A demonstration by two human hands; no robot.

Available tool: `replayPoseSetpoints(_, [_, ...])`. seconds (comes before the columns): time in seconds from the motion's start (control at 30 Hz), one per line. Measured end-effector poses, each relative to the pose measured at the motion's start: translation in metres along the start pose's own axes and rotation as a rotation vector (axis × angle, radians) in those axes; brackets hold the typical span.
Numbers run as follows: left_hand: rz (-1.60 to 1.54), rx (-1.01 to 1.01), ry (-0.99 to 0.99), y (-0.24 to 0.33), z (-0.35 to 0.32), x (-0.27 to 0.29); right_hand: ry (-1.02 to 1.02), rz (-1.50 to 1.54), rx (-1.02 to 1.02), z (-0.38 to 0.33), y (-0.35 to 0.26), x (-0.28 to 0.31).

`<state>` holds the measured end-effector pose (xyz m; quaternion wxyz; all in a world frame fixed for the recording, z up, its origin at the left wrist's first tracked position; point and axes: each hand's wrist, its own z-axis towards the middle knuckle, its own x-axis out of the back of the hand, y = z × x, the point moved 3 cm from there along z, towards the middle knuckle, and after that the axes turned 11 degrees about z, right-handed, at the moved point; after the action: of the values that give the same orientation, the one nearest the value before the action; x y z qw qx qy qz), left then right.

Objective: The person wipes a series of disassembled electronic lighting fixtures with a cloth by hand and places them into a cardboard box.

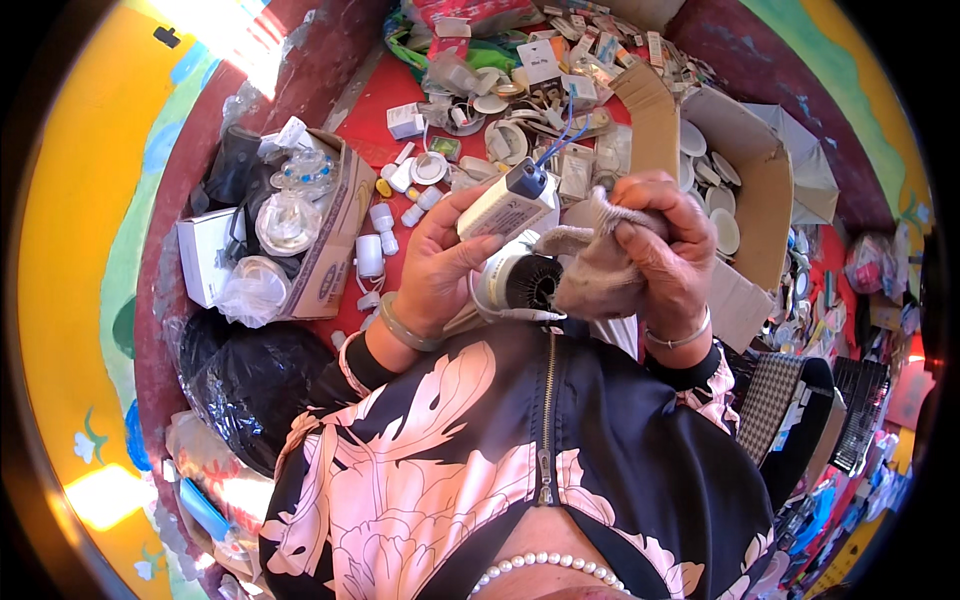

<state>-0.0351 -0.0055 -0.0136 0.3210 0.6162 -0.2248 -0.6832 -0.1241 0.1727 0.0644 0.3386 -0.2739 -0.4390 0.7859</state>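
Observation:
My left hand [438, 262] is closed around a white LED driver box [503, 208], its printed side facing up. Blue wires [565, 135] rise from the dark far end of this box. In my right hand [672, 240] a greyish-beige cloth [602, 262] is bunched between fingers and thumb. Just below the driver box, between my hands, lies a white round light fitting with black fins [532, 282]. The cloth hangs against its right side, partly covering it. What supports the fitting is hidden.
On the left stands a cardboard box [338, 235] of wrapped fittings, near a black plastic bag [255, 385]. Small white bulbs [370, 255] lie on the red surface [375, 130]. A heap of packaged parts [590, 55] spreads farther back. An open carton [755, 165] at right holds white discs.

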Motion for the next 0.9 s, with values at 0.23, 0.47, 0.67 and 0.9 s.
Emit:
replayPoseSetpoints(0.23, [0.172,-0.061,-0.008,-0.005,-0.003,0.0,-0.049,-0.552,0.237,0.009,-0.019,-0.03])
replayPoseSetpoints(0.47, [0.314,-0.15,0.044,-0.007,-0.009,0.001,-0.103,-0.545,0.421,-0.008,0.002,-0.046])
replayPoseSetpoints(0.67, [0.229,-0.181,-0.019,-0.001,-0.005,0.0,-0.368,-0.393,0.356,-0.013,0.003,-0.057])
replayPoseSetpoints(0.9, [-0.019,-0.122,-0.037,0.0,-0.004,0.003,-0.099,-0.261,0.138,-0.003,-0.013,-0.021])
